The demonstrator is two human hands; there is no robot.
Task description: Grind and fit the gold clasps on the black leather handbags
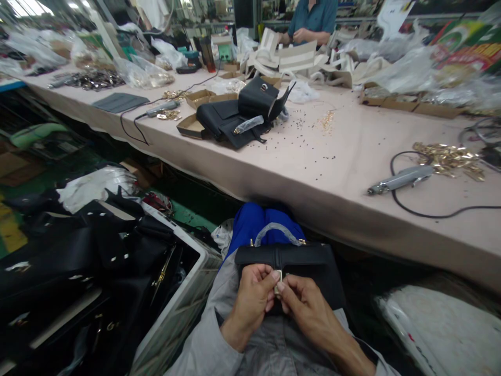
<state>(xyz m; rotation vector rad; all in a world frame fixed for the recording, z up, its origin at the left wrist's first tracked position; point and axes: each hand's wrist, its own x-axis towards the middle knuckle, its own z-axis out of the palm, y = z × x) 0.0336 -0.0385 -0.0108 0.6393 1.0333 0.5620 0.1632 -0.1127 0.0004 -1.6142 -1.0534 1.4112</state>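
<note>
A black handbag (317, 261) rests on my lap, its top handle (276, 228) wrapped in clear plastic. At the middle of its front is a gold-coloured metal clasp (278, 277). My left hand (254, 290) pinches the clasp from the left, thumb and fingers closed. From the right, my right hand (303, 300) presses its thumb and fingertips on the same clasp. The fingers partly cover the clasp, so its lower part is hard to make out.
A crate (195, 266) full of black bags stands at my left. On the table (250, 172) ahead lie a black bag (250, 107), an electric screwdriver (403, 180) with a cable, and gold metal parts (450, 159). A co-worker (315, 23) sits across.
</note>
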